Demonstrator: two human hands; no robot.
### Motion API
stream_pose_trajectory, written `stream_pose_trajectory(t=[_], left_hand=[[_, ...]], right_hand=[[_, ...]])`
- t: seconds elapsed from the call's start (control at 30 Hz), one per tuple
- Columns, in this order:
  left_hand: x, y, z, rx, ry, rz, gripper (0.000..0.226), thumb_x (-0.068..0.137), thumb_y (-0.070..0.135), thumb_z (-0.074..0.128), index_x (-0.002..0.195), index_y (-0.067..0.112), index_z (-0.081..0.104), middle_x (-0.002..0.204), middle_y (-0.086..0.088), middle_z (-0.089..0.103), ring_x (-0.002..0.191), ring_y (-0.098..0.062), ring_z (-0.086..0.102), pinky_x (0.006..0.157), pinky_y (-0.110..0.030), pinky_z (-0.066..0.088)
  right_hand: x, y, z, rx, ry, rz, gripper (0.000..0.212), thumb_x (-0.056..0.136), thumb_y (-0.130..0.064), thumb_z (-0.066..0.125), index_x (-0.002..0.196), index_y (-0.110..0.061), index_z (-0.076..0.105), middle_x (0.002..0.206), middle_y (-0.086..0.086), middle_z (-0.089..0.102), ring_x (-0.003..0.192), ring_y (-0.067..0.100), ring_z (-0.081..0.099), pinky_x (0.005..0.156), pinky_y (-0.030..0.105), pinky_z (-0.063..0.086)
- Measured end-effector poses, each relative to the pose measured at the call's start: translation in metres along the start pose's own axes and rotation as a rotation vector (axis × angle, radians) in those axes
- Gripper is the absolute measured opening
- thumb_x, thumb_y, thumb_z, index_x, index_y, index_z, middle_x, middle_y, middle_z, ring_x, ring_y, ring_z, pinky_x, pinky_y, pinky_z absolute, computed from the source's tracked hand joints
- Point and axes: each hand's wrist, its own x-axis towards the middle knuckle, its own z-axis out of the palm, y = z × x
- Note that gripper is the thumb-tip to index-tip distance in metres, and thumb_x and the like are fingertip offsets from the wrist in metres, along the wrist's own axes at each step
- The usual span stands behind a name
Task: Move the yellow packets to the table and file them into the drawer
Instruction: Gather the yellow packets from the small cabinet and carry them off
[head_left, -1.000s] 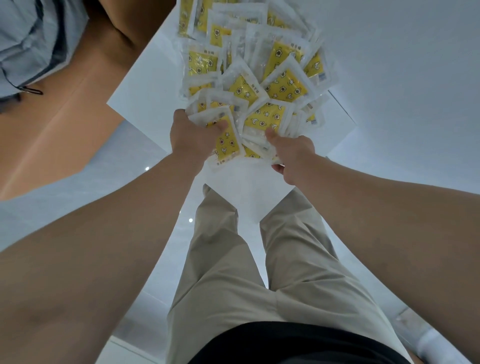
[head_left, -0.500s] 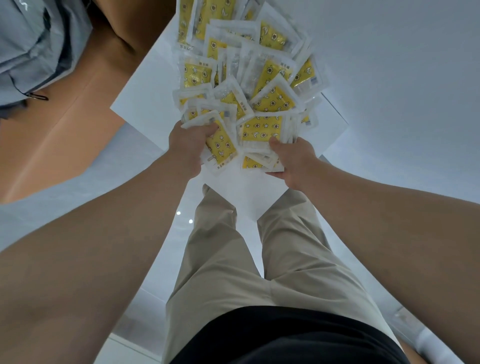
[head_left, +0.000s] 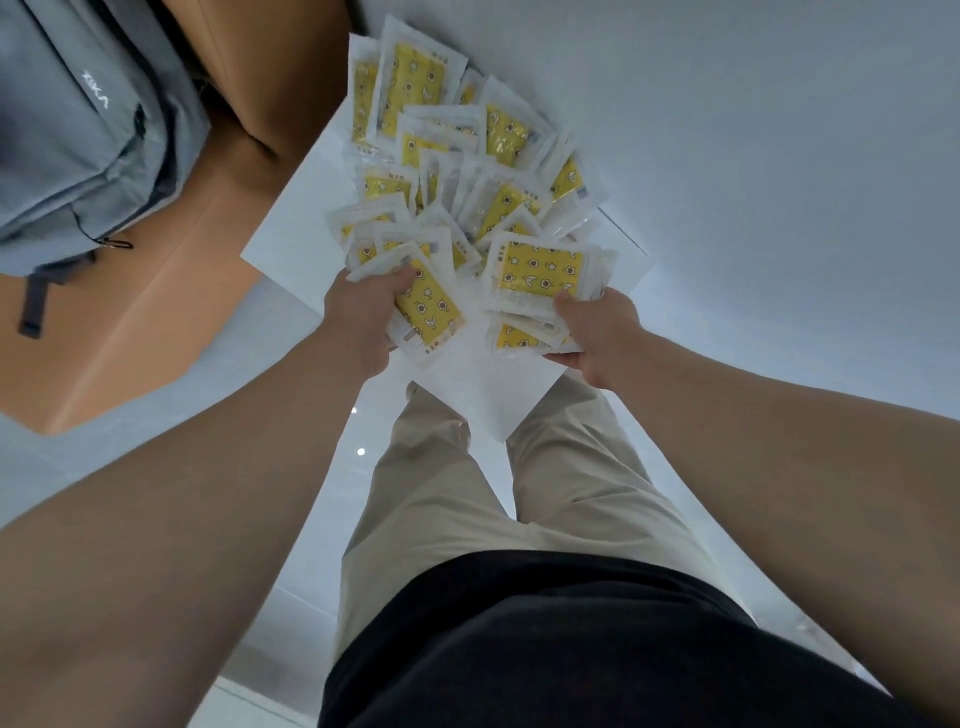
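Observation:
A heap of several yellow packets (head_left: 470, 171) in clear wrappers lies on a white board (head_left: 291, 234) that juts out in front of me. My left hand (head_left: 358, 312) grips a bundle of packets at the heap's near left, thumb over a yellow one (head_left: 428, 312). My right hand (head_left: 597, 332) pinches a stack of packets (head_left: 543, 270) at the near right, thumb on top and fingers underneath. No drawer is in view.
A brown cardboard box (head_left: 171, 291) stands to the left with a grey backpack (head_left: 78, 130) on it. A white wall or panel (head_left: 753, 156) fills the right side. Below are my beige trousers (head_left: 447, 509) and a glossy white floor (head_left: 291, 343).
Both hands have gathered packets from the heap's near edge; the right hand now holds a thicker stack. The view has shifted, showing more of the backpack and box.

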Motion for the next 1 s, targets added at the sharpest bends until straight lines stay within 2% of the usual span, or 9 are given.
stream_pose_trajectory(t=[0.13,0.3,0.57,0.67,0.77,1.0], left_hand=[[-0.034,0.020,-0.001,0.021,-0.029,0.041,0.032,0.086,0.014,0.079,0.112,0.025,0.064,0.105,-0.002,0.075,0.093,-0.025,0.074,0.077,-0.047,0.061],[-0.074,0.034,-0.005,0.030,-0.054,0.072,0.037,0.086,0.014,0.078,0.118,0.024,0.064,0.106,-0.002,0.076,0.095,-0.026,0.074,0.081,-0.049,0.060],[-0.140,0.056,-0.013,0.050,-0.197,0.156,0.039,0.086,0.011,0.078,0.122,0.021,0.066,0.108,-0.004,0.077,0.095,-0.027,0.075,0.085,-0.052,0.059],[-0.157,0.061,-0.017,0.043,-0.225,0.199,0.037,0.086,0.012,0.078,0.120,0.020,0.067,0.106,-0.004,0.077,0.094,-0.027,0.075,0.085,-0.054,0.059],[-0.173,0.062,-0.024,0.009,-0.230,0.223,0.035,0.087,0.011,0.077,0.119,0.019,0.067,0.104,-0.005,0.078,0.095,-0.028,0.075,0.086,-0.054,0.059],[-0.215,0.033,-0.052,-0.156,-0.131,0.248,0.025,0.090,0.008,0.073,0.112,0.019,0.068,0.099,-0.004,0.078,0.092,-0.027,0.075,0.080,-0.047,0.060]], right_hand=[[-0.033,-0.010,-0.015,0.063,-0.018,-0.034,0.020,0.099,-0.019,0.066,0.119,-0.019,0.064,0.113,0.005,0.070,0.092,0.029,0.073,0.064,0.045,0.064],[-0.073,-0.012,-0.038,0.163,-0.064,-0.056,0.023,0.100,-0.015,0.065,0.122,-0.016,0.064,0.113,0.007,0.071,0.092,0.030,0.073,0.069,0.047,0.064],[-0.140,-0.012,-0.071,0.375,-0.136,-0.162,0.023,0.100,-0.013,0.064,0.122,-0.016,0.066,0.118,0.009,0.071,0.100,0.033,0.072,0.077,0.050,0.061],[-0.158,-0.017,-0.077,0.434,-0.164,-0.189,0.027,0.099,-0.012,0.064,0.127,-0.014,0.064,0.119,0.010,0.070,0.101,0.033,0.071,0.069,0.047,0.062],[-0.170,-0.023,-0.079,0.417,-0.195,-0.232,0.029,0.099,-0.013,0.064,0.129,-0.015,0.063,0.120,0.010,0.070,0.100,0.032,0.071,0.063,0.043,0.062],[-0.184,-0.039,-0.074,0.209,-0.309,-0.316,0.024,0.099,-0.015,0.064,0.124,-0.017,0.065,0.119,0.009,0.072,0.102,0.032,0.071,0.069,0.045,0.061]])
